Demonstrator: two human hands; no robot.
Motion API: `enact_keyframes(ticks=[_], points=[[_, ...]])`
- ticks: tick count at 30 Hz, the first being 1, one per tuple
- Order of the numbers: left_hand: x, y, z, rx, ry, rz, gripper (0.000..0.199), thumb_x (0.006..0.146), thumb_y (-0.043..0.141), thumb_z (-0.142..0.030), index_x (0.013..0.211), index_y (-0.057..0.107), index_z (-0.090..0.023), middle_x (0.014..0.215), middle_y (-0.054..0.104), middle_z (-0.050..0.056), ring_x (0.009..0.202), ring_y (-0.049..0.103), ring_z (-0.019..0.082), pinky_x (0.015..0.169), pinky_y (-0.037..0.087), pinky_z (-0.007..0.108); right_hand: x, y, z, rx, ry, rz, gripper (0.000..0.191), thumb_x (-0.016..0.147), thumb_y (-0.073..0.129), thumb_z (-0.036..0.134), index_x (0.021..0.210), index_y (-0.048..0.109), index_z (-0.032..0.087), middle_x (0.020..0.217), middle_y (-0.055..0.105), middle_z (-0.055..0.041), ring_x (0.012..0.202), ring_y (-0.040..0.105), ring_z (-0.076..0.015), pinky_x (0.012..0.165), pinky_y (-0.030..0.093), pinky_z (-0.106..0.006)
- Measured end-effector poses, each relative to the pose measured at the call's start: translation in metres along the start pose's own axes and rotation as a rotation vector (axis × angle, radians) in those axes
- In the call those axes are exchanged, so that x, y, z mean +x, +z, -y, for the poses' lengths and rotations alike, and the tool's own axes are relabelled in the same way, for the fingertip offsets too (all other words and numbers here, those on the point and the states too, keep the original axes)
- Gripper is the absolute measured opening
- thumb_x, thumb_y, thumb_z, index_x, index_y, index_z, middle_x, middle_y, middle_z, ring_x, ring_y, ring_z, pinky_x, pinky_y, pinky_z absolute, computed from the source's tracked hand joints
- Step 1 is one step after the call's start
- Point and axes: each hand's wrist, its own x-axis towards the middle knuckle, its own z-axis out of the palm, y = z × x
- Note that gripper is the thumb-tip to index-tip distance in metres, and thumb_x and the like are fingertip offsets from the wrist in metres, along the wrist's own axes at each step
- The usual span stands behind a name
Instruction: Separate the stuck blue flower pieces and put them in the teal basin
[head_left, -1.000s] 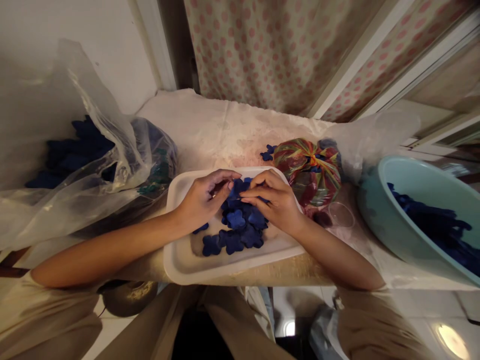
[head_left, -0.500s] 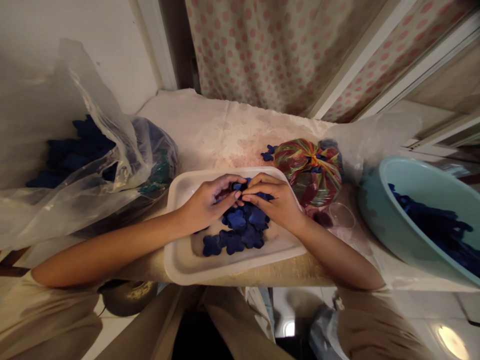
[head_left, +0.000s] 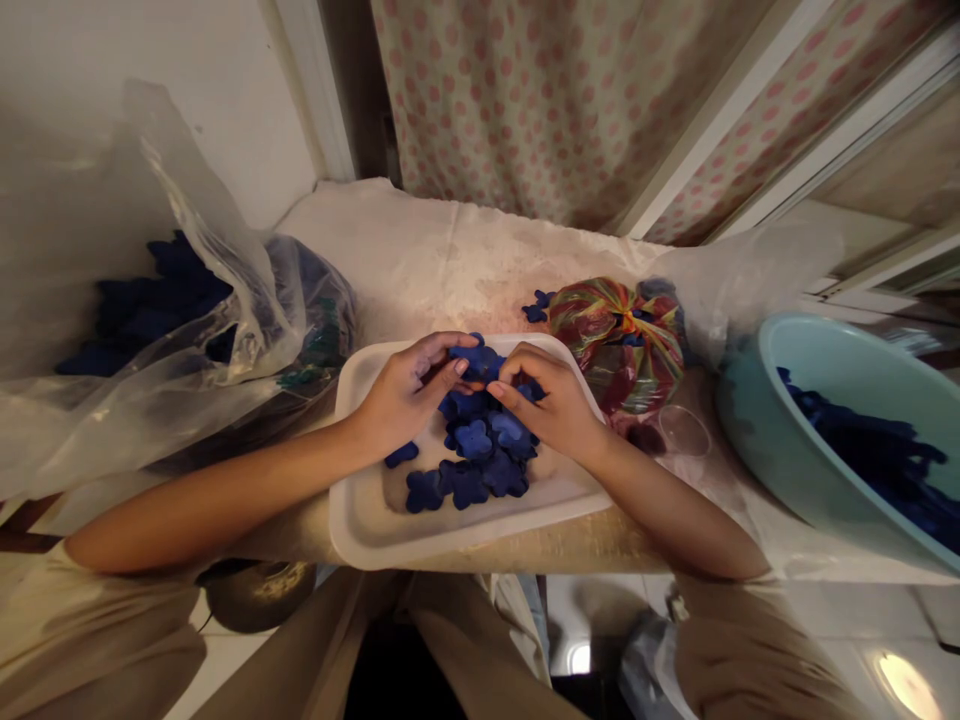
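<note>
Dark blue flower-shaped pieces (head_left: 480,470) lie heaped in a white tray (head_left: 360,530), most of them toward its middle and far edge, with a few loose near the front. Both hands are down on the heap. The left hand (head_left: 409,385) is curled, its fingertips (head_left: 465,342) up against the pieces at the top of the pile. The right hand (head_left: 544,400) faces it, fingers bent narrow, its fingertips (head_left: 501,390) pressed among the same pieces. Only a small gap separates the hands, and I can't tell whether either one is actually gripping a piece.

Beyond the tray, on a stained white cloth (head_left: 420,260), sits a tied, multicoloured bundle (head_left: 619,345), with a few blue pieces just beside it and a clear cup (head_left: 684,430) near it. To the left, a clear plastic bag (head_left: 247,320) holds more blue pieces. To the right, a pale blue bowl (head_left: 810,440) is tilted, with blue pieces inside.
</note>
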Motion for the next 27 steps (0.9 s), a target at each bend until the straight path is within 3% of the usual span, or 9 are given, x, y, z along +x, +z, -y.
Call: enact_keyframes(ticks=[3, 6, 11, 17, 23, 27], points=[[-0.0016, 0.0008, 0.0005, 0.065, 0.009, 0.075, 0.026, 0.085, 0.053, -0.026, 0.107, 0.055, -0.013, 0.083, 0.067, 0.004, 0.074, 0.065, 0.012, 0.069, 0.055, 0.023, -0.0008, -0.0003, -0.0003, -0.082, -0.027, -0.055, 0.020, 0.075, 0.068, 0.029, 0.089, 0.058, 0.019, 0.075, 0.053, 0.0004, 0.070, 0.049, -0.0126, 0.064, 0.042, -0.027], [-0.0032, 0.0015, 0.0004, 0.099, 0.005, 0.124, 0.025, 0.085, 0.053, -0.024, 0.107, 0.055, -0.014, 0.079, 0.067, 0.003, 0.071, 0.065, 0.011, 0.067, 0.054, 0.022, -0.0020, -0.0001, -0.0011, -0.108, -0.096, -0.034, 0.021, 0.076, 0.067, 0.028, 0.095, 0.062, 0.021, 0.078, 0.053, -0.0012, 0.074, 0.051, -0.0141, 0.067, 0.044, -0.029], [-0.0043, 0.0028, -0.0002, 0.016, -0.023, 0.156, 0.023, 0.084, 0.053, -0.024, 0.105, 0.053, -0.015, 0.079, 0.069, 0.003, 0.070, 0.067, 0.012, 0.068, 0.056, 0.023, -0.0033, 0.0004, -0.0006, -0.135, -0.156, -0.070, 0.014, 0.085, 0.053, 0.019, 0.090, 0.066, 0.022, 0.075, 0.054, -0.0019, 0.072, 0.052, -0.0143, 0.065, 0.044, -0.030], [-0.0064, 0.0018, 0.0002, 0.072, -0.012, 0.165, 0.021, 0.083, 0.055, -0.025, 0.101, 0.055, -0.014, 0.075, 0.067, 0.003, 0.070, 0.066, 0.012, 0.066, 0.054, 0.021, -0.0039, -0.0001, -0.0014, -0.117, -0.147, -0.100, 0.005, 0.080, 0.063, 0.023, 0.076, 0.064, 0.020, 0.072, 0.053, -0.0009, 0.069, 0.052, -0.0132, 0.063, 0.043, -0.028], [-0.0063, 0.0026, -0.0020, 0.153, 0.012, 0.103, 0.020, 0.083, 0.055, -0.026, 0.098, 0.058, -0.013, 0.074, 0.067, 0.003, 0.062, 0.061, 0.009, 0.055, 0.048, 0.017, -0.0032, 0.0005, -0.0035, -0.064, -0.118, -0.121, 0.018, 0.072, 0.071, 0.033, 0.066, 0.061, 0.019, 0.066, 0.051, 0.0007, 0.064, 0.049, -0.0122, 0.059, 0.040, -0.027], [-0.0045, 0.0025, -0.0025, 0.126, 0.013, 0.016, 0.022, 0.081, 0.057, -0.029, 0.096, 0.058, -0.013, 0.080, 0.068, 0.004, 0.068, 0.063, 0.011, 0.059, 0.050, 0.019, -0.0015, 0.0014, -0.0043, -0.053, -0.116, -0.037, 0.029, 0.069, 0.071, 0.041, 0.059, 0.058, 0.017, 0.060, 0.049, 0.0018, 0.058, 0.047, -0.0108, 0.057, 0.038, -0.026]])
